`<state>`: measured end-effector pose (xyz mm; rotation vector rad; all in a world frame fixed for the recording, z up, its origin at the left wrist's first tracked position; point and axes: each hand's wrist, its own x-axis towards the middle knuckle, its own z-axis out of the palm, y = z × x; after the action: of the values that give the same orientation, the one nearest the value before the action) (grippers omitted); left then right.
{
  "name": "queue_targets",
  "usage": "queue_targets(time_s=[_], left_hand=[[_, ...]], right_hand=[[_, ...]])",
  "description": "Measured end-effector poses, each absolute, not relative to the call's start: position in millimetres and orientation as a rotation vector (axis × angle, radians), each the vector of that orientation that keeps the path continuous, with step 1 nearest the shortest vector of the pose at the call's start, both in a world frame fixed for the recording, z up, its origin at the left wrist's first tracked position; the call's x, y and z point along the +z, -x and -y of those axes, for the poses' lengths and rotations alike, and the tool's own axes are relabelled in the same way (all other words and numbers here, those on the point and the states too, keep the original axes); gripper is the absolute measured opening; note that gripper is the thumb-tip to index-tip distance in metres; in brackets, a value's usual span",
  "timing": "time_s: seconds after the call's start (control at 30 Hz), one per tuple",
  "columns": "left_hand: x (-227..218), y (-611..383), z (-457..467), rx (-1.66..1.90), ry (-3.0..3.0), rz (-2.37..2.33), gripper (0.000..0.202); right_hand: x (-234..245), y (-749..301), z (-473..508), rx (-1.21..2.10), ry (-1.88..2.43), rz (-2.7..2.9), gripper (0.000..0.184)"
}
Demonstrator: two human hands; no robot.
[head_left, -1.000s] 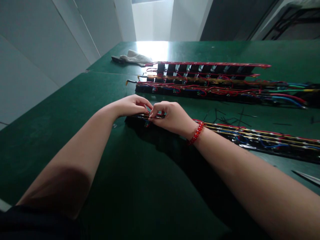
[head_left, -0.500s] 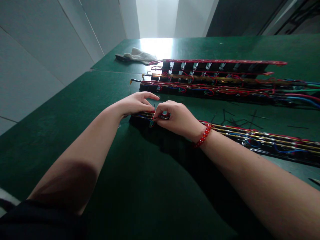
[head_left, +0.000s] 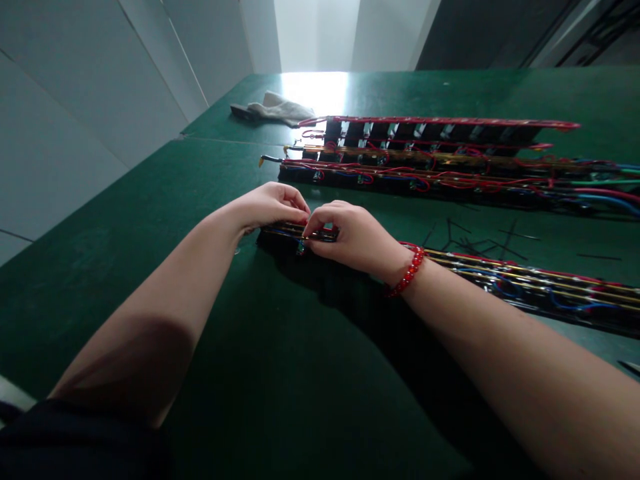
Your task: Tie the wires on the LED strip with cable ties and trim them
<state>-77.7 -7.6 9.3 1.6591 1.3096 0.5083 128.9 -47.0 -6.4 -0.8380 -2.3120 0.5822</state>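
Observation:
A long black strip with brass-coloured rods and red and blue wires lies across the green table. Over its left end, my left hand is closed in a pinch, thumb and index tips together. My right hand, with a red bead bracelet at the wrist, pinches close beside it. The fingertips of both hands nearly meet at the rods and wires. Whatever lies between them is too small and hidden to make out. A small greenish part shows just below the right fingertips.
Similar wired strips lie behind my hands, with coloured cables at their right. Several thin black strips are scattered between the rows. A pale cloth rests at the far left. A pointed tool tip shows at the right edge.
My left fingers have closed from spread to a pinch against the right fingertips. A thin dark end that stood up between the hands is now hidden. My right hand has barely moved.

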Motion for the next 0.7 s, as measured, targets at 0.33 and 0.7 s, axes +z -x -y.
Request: queue_targets(time_s=[0.33, 0.7], left_hand=[[9.1, 84.1, 7.7, 0.491, -1.641, -1.170, 0.025], [12.6, 84.9, 10.1, 0.454, -1.597, -1.182, 0.027]], right_hand=[[-7.1, -126.8, 49.1, 0.563, 0.982, 2.175, 0.003], [-7.9, -126.0, 47.9, 0.606, 1.052, 2.089, 0.003]])
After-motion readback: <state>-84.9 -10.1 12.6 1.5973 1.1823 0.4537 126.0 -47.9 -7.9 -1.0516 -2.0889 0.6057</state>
